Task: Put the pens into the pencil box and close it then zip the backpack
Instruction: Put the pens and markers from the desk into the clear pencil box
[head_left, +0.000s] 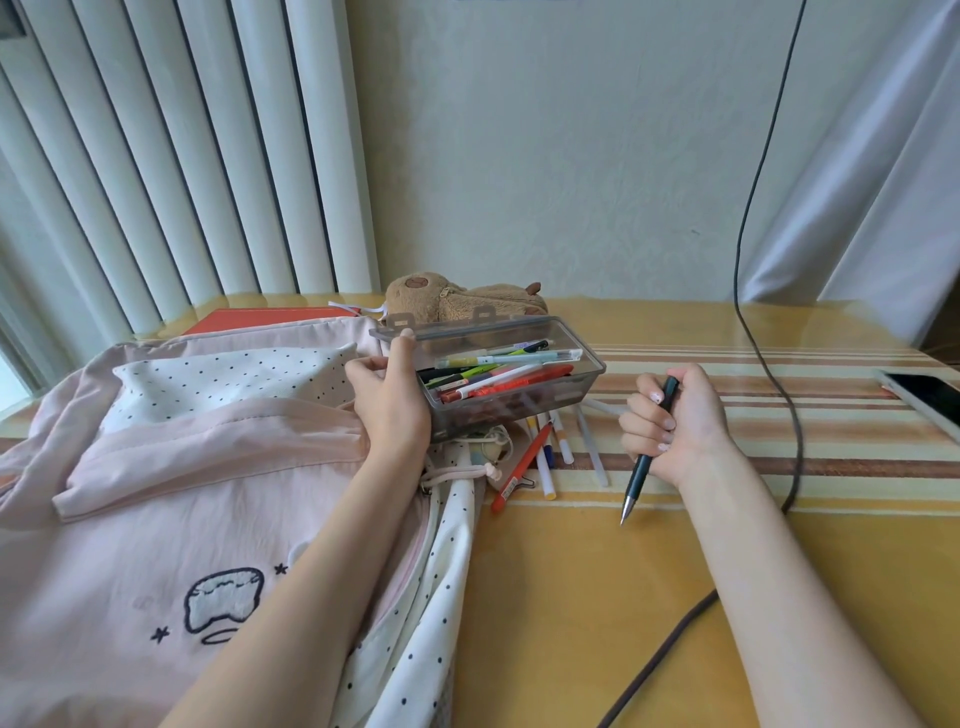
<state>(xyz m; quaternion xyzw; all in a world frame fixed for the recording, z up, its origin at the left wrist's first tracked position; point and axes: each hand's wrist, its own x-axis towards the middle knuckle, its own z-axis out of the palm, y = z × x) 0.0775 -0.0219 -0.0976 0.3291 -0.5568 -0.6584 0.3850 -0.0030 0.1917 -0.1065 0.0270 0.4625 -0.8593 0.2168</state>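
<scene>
Task status: pen loading is partly complete. The left hand (389, 400) grips the near-left end of the transparent pencil box (566, 387), fingers curled round its edge, and holds it tilted above the right edge of the backpack (156, 493). The box lid (415, 327) is open, standing at the far side of the box. The box already contains a number of pens (498, 371), lying roughly lengthwise. The right hand (670, 421) is closed in a fist round one dark green pen (641, 467), tip pointing down and toward the near side, to the right of the box and apart from it. Several loose pens (545, 457) remain on the striped tablecloth (675, 571), just below and near the box, including a red one and white-barrelled ones. The pink backpack lies flat at left, its main opening gaping so that the dotted lining (431, 597) shows; the zipper is not closed. Remaining work, by estimate: insert the held pen, collect and insert the loose pens, shut the lid, then zip the backpack. Whether the box is meant to go inside the backpack first cannot be determined. A plush pouch (467, 299) lies beyond the box, a phone (930, 400) at far right.
</scene>
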